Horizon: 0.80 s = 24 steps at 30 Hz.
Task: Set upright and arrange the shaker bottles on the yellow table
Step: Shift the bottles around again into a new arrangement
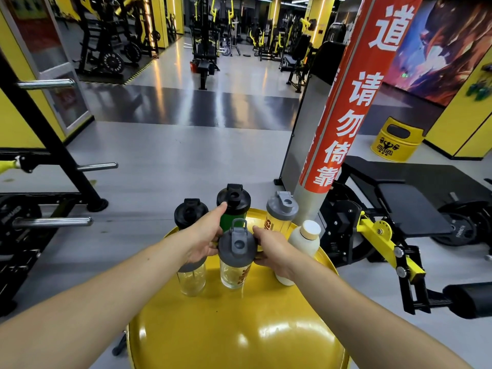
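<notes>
Several shaker bottles stand upright on the round yellow table [239, 328]. A clear bottle with a grey lid [237, 258] stands in the middle. My left hand [205, 239] and my right hand [274, 250] press against the two sides of its lid. Under my left hand stands another clear bottle [192, 280], its lid mostly hidden. Behind are a black-lidded bottle [189, 212], a green bottle with a black lid [233, 206] and a yellowish bottle with a grey lid [281, 210]. A white bottle [303, 239] stands at the right, partly behind my right wrist.
A pole wrapped in a red banner [351, 97] rises just behind the table on the right. A black weight bench [410, 198] with yellow parts sits to the right, a black rack with steel pegs [53, 182] to the left. Grey gym floor lies beyond.
</notes>
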Tool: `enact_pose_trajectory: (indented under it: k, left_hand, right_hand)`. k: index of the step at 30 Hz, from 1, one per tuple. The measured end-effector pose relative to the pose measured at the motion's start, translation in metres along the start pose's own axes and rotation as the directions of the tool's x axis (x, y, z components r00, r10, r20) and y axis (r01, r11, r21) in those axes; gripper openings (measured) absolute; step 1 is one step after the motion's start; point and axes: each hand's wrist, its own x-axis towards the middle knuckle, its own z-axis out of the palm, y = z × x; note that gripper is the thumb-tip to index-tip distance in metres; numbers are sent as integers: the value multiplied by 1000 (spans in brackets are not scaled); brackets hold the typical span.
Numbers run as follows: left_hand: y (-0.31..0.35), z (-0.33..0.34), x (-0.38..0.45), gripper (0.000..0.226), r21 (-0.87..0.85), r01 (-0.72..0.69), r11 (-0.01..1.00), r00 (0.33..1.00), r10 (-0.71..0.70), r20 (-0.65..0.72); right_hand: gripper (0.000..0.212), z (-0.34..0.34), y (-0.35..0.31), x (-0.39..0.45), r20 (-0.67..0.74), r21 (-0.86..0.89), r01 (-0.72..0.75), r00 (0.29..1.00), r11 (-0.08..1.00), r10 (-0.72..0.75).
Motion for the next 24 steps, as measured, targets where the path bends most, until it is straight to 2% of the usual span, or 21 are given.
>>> enact_pose_trajectory:
  k: [5, 11, 14, 15, 17, 18, 21, 24]
  left_hand:
    - [0, 1, -2, 91, -4, -13, 1000, 1000, 13, -14]
    - [2, 9, -8, 75, -24, -48, 999, 997, 47, -62]
    - [8, 13, -11, 65, -27, -126, 992, 987, 123, -100]
    - [10, 13, -11, 64, -15, -149, 989, 983, 147, -111]
    - [16, 14, -10, 65, 12, -209, 978, 970, 209, -123]
    - [21, 15, -9, 68, 29, -241, 970, 962, 243, -128]
    - [32, 24, -9, 78, 95, -310, 946, 935, 321, -151]
    - [41, 46, -4, 45, 70, -362, 930, 925, 367, -101]
  right_hand:
    - [28, 2, 0, -1, 1, -21, -4, 1000, 1000, 4]
    - [47, 0, -2, 0, -10, -56, -21, 1000, 998, 20]
    - [53, -5, -7, 2, -46, -93, 5, 999, 996, -10]
    - [49, -8, -10, 3, -42, -88, 22, 999, 996, -26]
    - [23, -15, -17, 5, -44, -71, 72, 996, 995, -75]
    - [21, -19, -23, 3, -62, -65, 88, 994, 994, -92]
    - [41, -33, -43, -15, -100, -14, 152, 983, 988, -153]
    - [53, -56, -56, -32, -119, 55, 231, 967, 971, -223]
